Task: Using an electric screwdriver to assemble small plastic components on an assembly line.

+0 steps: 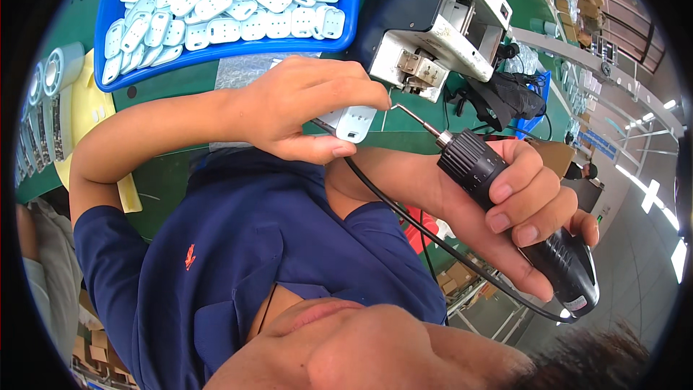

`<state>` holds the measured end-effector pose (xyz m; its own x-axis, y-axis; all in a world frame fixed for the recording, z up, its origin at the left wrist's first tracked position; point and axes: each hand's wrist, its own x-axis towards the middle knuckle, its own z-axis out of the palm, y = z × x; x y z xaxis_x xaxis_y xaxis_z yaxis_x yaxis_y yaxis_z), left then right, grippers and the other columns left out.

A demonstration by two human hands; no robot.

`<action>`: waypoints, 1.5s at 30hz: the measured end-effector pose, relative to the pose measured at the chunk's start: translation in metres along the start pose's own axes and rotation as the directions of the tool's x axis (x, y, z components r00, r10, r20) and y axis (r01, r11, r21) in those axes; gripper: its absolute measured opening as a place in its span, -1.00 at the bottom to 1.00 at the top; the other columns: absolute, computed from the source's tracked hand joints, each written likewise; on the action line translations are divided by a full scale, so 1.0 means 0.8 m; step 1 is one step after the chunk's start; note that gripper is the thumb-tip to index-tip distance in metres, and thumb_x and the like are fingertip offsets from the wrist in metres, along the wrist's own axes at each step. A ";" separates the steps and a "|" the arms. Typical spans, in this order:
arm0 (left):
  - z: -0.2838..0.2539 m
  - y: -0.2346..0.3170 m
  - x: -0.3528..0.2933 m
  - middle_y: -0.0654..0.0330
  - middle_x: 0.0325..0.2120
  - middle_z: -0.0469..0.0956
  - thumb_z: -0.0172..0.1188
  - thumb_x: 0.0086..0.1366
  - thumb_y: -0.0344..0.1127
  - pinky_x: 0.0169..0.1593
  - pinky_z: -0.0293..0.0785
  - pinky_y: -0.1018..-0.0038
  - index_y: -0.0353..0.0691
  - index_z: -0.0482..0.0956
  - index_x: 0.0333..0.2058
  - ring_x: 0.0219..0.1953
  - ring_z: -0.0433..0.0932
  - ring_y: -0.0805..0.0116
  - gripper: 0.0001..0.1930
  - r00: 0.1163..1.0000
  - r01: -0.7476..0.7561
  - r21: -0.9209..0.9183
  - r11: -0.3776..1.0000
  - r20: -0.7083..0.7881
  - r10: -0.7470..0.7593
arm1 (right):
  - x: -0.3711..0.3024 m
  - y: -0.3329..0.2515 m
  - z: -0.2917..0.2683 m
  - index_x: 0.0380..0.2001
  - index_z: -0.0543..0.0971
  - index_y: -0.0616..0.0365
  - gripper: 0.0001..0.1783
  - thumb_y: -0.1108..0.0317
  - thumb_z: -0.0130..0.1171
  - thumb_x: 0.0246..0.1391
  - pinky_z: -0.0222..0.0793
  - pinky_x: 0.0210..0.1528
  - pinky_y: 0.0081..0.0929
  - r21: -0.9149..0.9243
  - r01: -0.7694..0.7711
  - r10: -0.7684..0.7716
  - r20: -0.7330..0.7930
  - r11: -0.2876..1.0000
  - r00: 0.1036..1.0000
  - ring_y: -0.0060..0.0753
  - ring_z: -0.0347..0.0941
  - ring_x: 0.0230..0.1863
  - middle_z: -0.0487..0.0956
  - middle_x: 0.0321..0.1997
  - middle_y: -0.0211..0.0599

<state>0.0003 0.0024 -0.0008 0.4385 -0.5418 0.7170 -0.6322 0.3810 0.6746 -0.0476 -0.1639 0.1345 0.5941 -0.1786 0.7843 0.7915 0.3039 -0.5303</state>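
Between the thumb and fingers of my left hand (310, 105) is a small white plastic casing (355, 124) with rounded corners and a little dark opening at its near end. Part of it is hidden behind the fingers. My right hand (523, 206) is wrapped round a black electric screwdriver (473, 166), tilted so that its thin metal bit points up and left. The bit's tip is close beside my left index fingertip; whether they touch I cannot tell. A black cable (440, 242) runs from the screwdriver's rear end across in front of my body.
A blue tray (238, 54) heaped with similar white casings stands at the far left. Right of it is a black-and-white bench machine (447, 36) with a metal front block. Black pouch-like material (498, 97) lies beside it. A yellow sheet (86, 112) and pale rolls (63, 68) are at left.
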 end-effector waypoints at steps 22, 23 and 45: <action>0.003 -0.003 0.000 -0.06 -0.31 0.50 0.11 0.26 -0.04 -0.34 0.49 0.28 -0.38 0.40 -0.06 -0.34 0.54 0.02 -0.52 0.999 -0.036 0.003 0.999 -0.038 0.036 | -0.003 0.008 0.000 0.02 0.41 0.13 -0.26 -0.32 0.05 0.08 0.29 -0.55 -0.55 -0.035 0.018 -0.018 -0.005 0.999 1.000 -0.60 0.35 -0.66 0.43 -0.54 -0.49; 0.003 -0.003 0.001 -0.06 -0.31 0.50 0.11 0.26 -0.04 -0.35 0.49 0.28 -0.38 0.40 -0.06 -0.34 0.54 0.02 -0.52 0.998 -0.042 0.005 0.999 -0.042 0.042 | -0.003 0.007 -0.001 0.02 0.41 0.13 -0.26 -0.32 0.05 0.08 0.29 -0.55 -0.55 -0.036 0.017 -0.017 -0.006 0.999 1.000 -0.60 0.35 -0.66 0.43 -0.54 -0.49; 0.004 -0.003 0.002 -0.08 -0.31 0.51 0.11 0.25 -0.06 -0.36 0.51 0.29 -0.38 0.40 -0.07 -0.34 0.56 0.01 -0.52 0.998 -0.046 0.015 0.999 -0.047 0.047 | 0.000 0.007 -0.016 -0.02 0.43 0.13 -0.34 -0.22 0.14 0.07 0.30 -0.55 -0.59 0.099 -0.028 0.023 0.051 0.995 0.998 -0.62 0.36 -0.67 0.45 -0.55 -0.51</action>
<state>0.0002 -0.0014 -0.0019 0.4380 -0.4876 0.7552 -0.6611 0.3945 0.6382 -0.0414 -0.1742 0.1275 0.6036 -0.1234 0.7877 0.7568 0.3995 -0.5174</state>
